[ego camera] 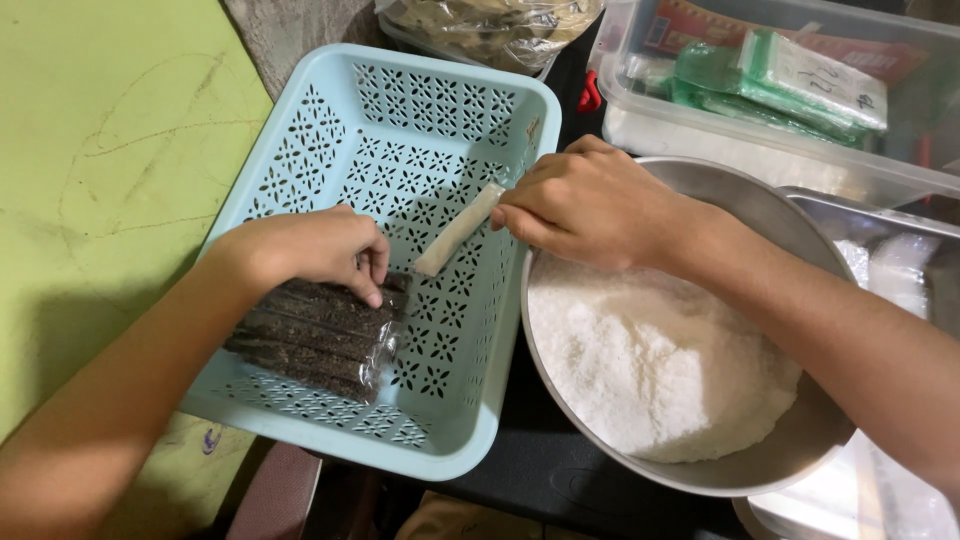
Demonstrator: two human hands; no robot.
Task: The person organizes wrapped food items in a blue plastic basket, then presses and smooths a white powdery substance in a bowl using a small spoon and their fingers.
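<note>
Spreading widest at left, a yellow-green table surface [110, 170], scuffed with faint curved scratches. Next in size, a round metal bowl [770, 215] at right, heaped with white grainy powder [650, 370], rim touching the right wall of the basket. Beside it, a pale blue plastic basket [330, 100] with star-patterned cut-outs, set at a slant between table and bowl. Behind the bowl, a clear plastic tub [700, 135] holding green-edged zip bags [790, 80]; at top centre, a crumpled clear bag [500, 30] of brownish contents. At far right, part of a second metal tray [860, 215], lined with something white, too cut off to tell more.

Reaching in from lower left, the left hand [310, 250], fingers curled down and pressing on a clear-wrapped pack of dark sticks [310, 340] lying in the basket's left half; thumb side hidden, so pinched or merely pressed cannot be told. Coming across the bowl from the right, the right hand [590, 205], fingertips closed tight on the upper end of a pale roll [458, 230], slim and cream-coloured. Held tilted over the basket's middle, lower end pointing toward the dark pack and just short of it; whether touching the basket floor cannot be told. Hands near each other, not touching.
</note>
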